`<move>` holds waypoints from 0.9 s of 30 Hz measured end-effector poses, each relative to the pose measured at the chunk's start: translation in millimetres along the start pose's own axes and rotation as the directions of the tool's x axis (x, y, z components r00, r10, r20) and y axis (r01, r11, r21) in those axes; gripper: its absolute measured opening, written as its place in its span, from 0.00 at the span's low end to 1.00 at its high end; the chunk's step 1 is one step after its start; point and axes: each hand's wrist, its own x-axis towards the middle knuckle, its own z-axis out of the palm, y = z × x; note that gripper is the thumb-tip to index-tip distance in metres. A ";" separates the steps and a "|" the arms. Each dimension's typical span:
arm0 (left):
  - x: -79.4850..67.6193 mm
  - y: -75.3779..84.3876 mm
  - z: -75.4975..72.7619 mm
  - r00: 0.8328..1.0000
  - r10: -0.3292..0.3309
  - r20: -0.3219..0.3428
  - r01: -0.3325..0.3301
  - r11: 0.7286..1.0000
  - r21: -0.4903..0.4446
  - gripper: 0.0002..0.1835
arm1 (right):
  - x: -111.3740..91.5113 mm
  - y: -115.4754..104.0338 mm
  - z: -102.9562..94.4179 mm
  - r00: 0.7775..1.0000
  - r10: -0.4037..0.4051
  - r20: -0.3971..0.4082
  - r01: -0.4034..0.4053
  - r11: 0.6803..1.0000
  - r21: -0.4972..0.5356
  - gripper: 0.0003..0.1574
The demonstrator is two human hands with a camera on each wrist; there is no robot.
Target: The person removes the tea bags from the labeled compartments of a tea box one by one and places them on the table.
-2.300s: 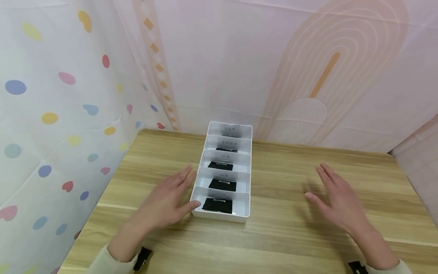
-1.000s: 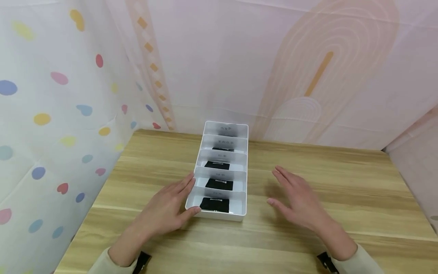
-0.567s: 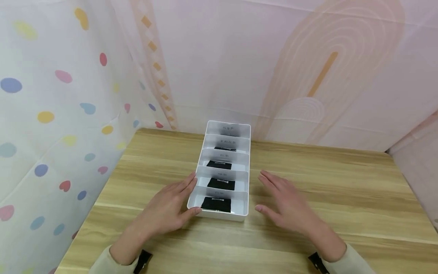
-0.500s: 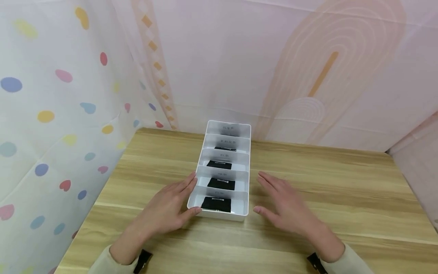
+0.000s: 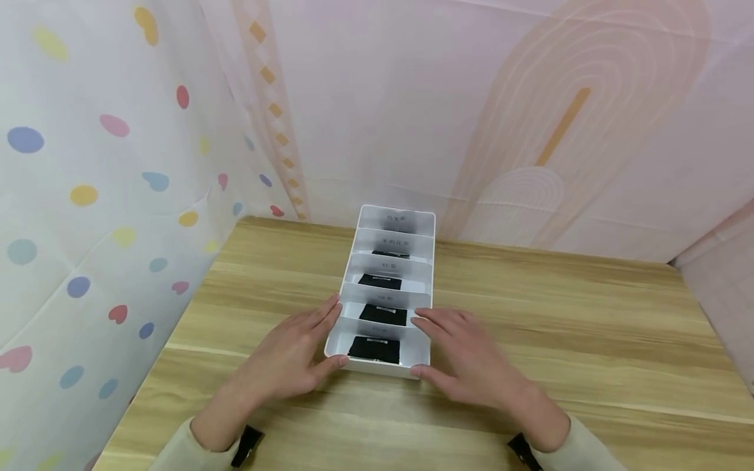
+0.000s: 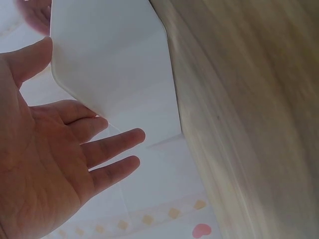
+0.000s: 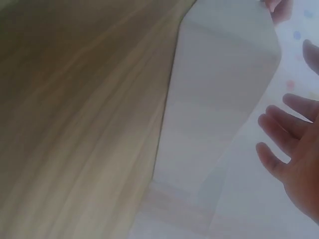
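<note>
A long white divided box (image 5: 379, 368) stands on the table, with handwritten labels on its dividers. Folded black packets lie inside, among them one in the nearest compartment (image 5: 374, 350) and one in the second compartment (image 5: 384, 314). My left hand (image 5: 288, 350) is at the box's near left corner, thumb at the front rim; in the left wrist view its fingers (image 6: 114, 147) are extended beside the wall. My right hand (image 5: 471, 356) overlaps the near right corner in the head view. Seen from the right wrist, its spread, slightly bent fingers (image 7: 284, 132) are beside the box wall.
The wood-grain table (image 5: 565, 314) extends on both sides of the box. Behind it hangs a pale curtain with an arch pattern (image 5: 548, 131); a dotted curtain (image 5: 118, 261) hangs at the left. Black straps (image 5: 247, 445) are on both wrists.
My right hand has moved left from the right part of the table to the box's near right corner. The left hand has stayed at the near left corner, and the box looks unmoved.
</note>
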 end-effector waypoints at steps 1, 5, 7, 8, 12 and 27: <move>0.0 0.2 -0.1 1.000 0.001 0.001 -0.001 1.000 0.001 0.45 | 2.2 -1.9 0.8 1.000 -0.017 -0.003 0.017 1.000 -0.005 0.44; -0.8 1.1 0.0 1.000 0.000 0.002 0.000 1.000 0.001 0.45 | 10.1 -9.0 4.7 0.996 -0.090 -0.014 0.090 0.996 0.005 0.38; -1.2 1.3 -0.1 1.000 -0.001 0.004 0.001 1.000 0.001 0.45 | 13.0 -12.3 7.0 0.992 -0.122 -0.018 0.122 0.992 0.030 0.34; -1.4 1.3 -0.2 1.000 -0.001 0.005 0.001 1.000 0.001 0.45 | 14.1 -13.9 8.2 0.991 -0.133 -0.017 0.133 0.990 0.043 0.33; -1.9 1.3 -1.2 1.000 -0.001 0.006 0.001 1.000 0.000 0.45 | 18.5 -20.9 12.4 0.990 -0.143 0.004 0.142 0.986 0.087 0.27; -2.2 1.2 -1.9 1.000 0.012 -0.009 -0.012 1.000 -0.003 0.46 | 26.3 -23.1 33.2 0.976 -0.218 0.024 0.216 0.974 0.071 0.12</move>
